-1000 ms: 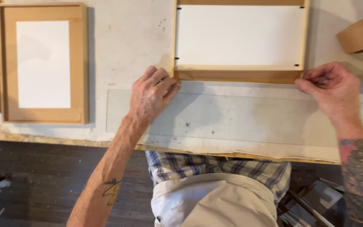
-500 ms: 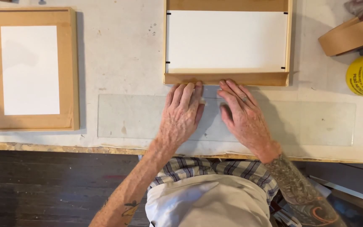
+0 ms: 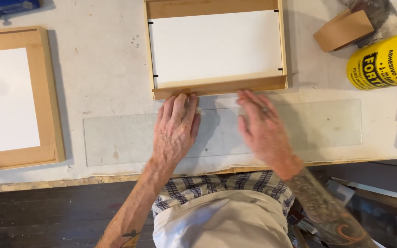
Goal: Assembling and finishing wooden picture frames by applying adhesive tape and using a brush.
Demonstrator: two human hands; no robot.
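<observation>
Flat now — glass strip [image 3: 116, 140], long axis left-right, under both open hands [image 3: 175, 131] [image 3: 263, 131].

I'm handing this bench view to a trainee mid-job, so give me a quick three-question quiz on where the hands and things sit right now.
1. True or false: both hands rest flat on the clear glass strip.
2. Which thing lies just beyond the fingertips of the left hand and right hand?
A. the yellow can
B. the wooden frame with white panel
C. the roll of brown tape
3. Fill in: the second wooden frame lies at the bench's far ____ side.

Key
1. True; both palms face down on it, holding nothing.
2. B
3. left
</observation>
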